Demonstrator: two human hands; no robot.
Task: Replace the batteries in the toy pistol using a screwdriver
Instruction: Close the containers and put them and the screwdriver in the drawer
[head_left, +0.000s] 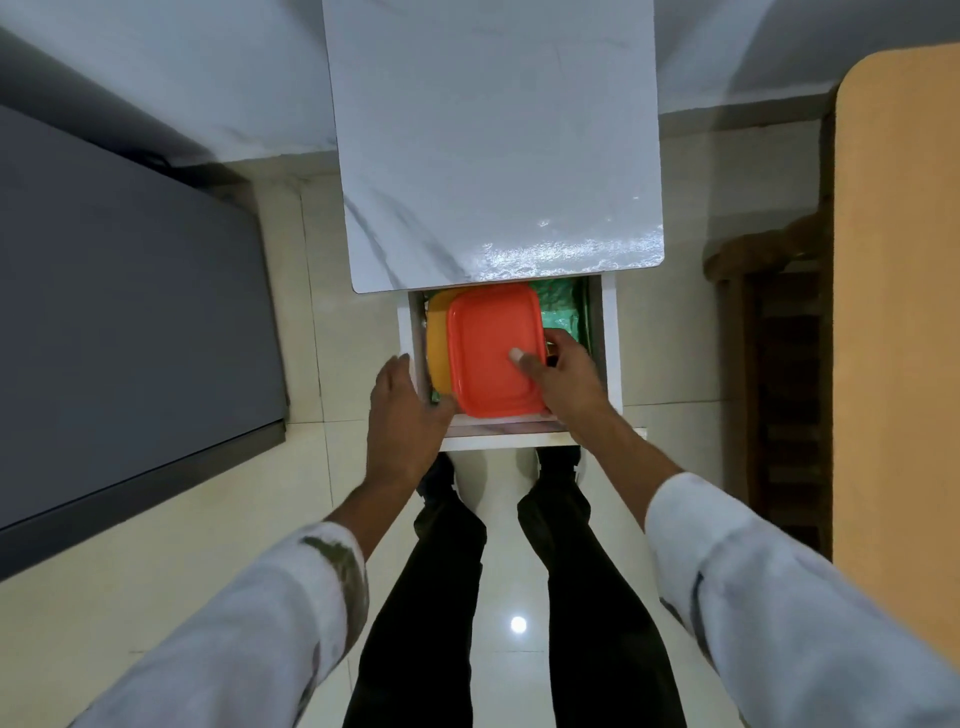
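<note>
- Below the marbled worktop (498, 156), head view: an open drawer (610, 353) stands pulled out toward the person, whose dark-trousered legs (431, 597) are planted on the tiled floor (291, 519) just in front of it.
- A red box (488, 332) with a flat lid lies uppermost in the drawer. Its long axis runs front to back, away from the person. It partly covers a yellow container (439, 353) on its left, and a green lining (563, 306) shows on its right.
- The right hand (571, 379) grips the red box at its right edge: the thumb (522, 361) presses flat on the lid and the fingers (558, 340) curl down over the rim into the gap beside the drawer wall.
- The left hand (402, 410) holds nothing. Its fingers (400, 369) lie fairly straight along the drawer's left front corner, and the thumb reaches toward the box's near left corner; I cannot tell if it touches.
- The toy pistol, screwdriver and batteries are nowhere in sight. They may be inside the box or deeper in the drawer, but that is a guess.
- I judge this an early fetching step. The coming move turns on the box lying directly ahead of both hands with its right edge already pinched. Lifting it means raising it toward the person, clear of the worktop's overhang, with the left hand just beside the free corner to steady it.
</note>
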